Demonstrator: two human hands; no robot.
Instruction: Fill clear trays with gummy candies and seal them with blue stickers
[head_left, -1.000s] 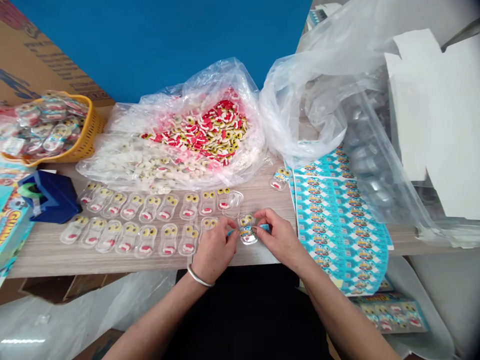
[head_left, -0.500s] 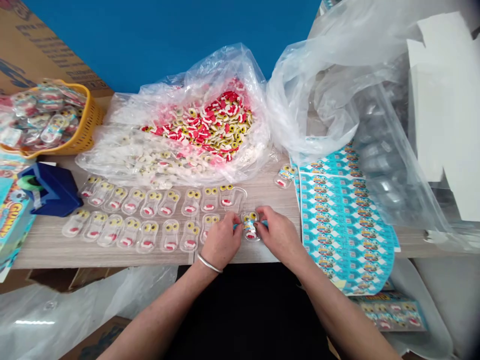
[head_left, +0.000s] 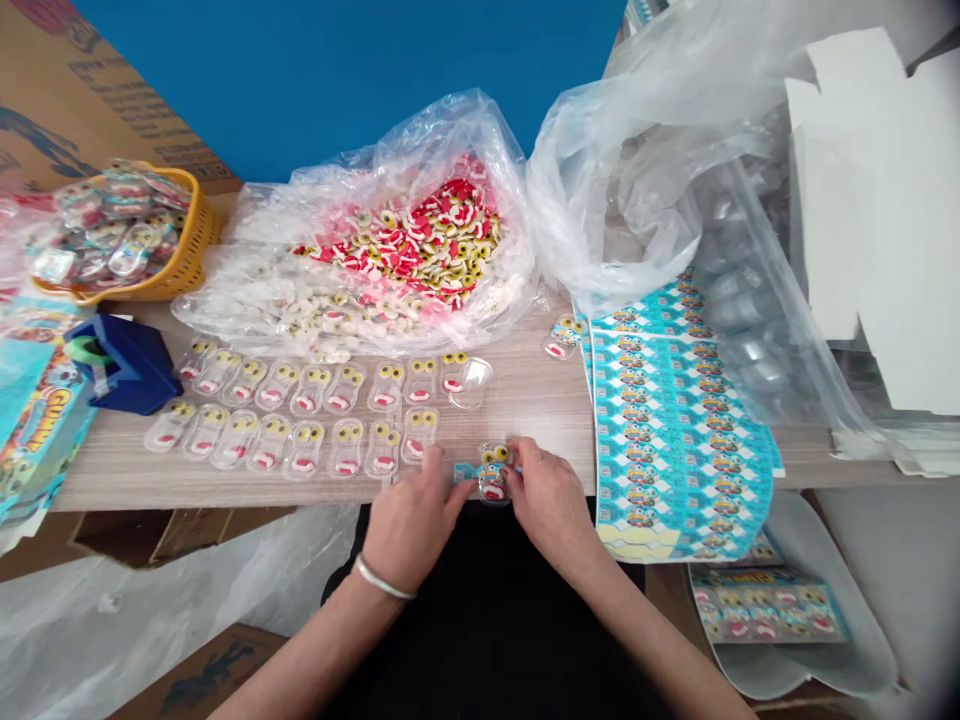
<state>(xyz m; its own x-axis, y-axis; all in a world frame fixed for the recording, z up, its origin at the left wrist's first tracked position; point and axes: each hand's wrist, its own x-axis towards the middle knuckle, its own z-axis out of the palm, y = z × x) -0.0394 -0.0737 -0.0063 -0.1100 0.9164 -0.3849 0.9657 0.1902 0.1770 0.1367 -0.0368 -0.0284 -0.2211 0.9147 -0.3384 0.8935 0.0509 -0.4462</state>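
Note:
A small clear blister pack [head_left: 493, 488] with gummy eyes and red-and-white lips lies at the table's front edge. A blue printed label [head_left: 464, 471] crosses it, one end sticking out flat to the left. My right hand [head_left: 551, 500] pinches the pack's right side between thumb and fingers. On the other side, my left hand [head_left: 412, 520] has thumb and index finger apart, the thumb tip at the label's lower edge by the pack. Farther left, two rows of similar clear packs [head_left: 347, 447] hold eyes and lips without labels. A labelled pack [head_left: 562, 338] rests beside the label sheets.
Blue label sheets [head_left: 660, 440] are stacked at right, under a clear plastic bag [head_left: 750, 290] of trays. A big bag [head_left: 420, 240] of loose gummies stands behind the rows. At left are a blue tape dispenser [head_left: 135, 365] and a yellow basket [head_left: 196, 235] of packs.
The pack has moved down toward the table's front edge, and the label's left end now sticks out. My left hand has drawn back left and downward; its fingers have spread.

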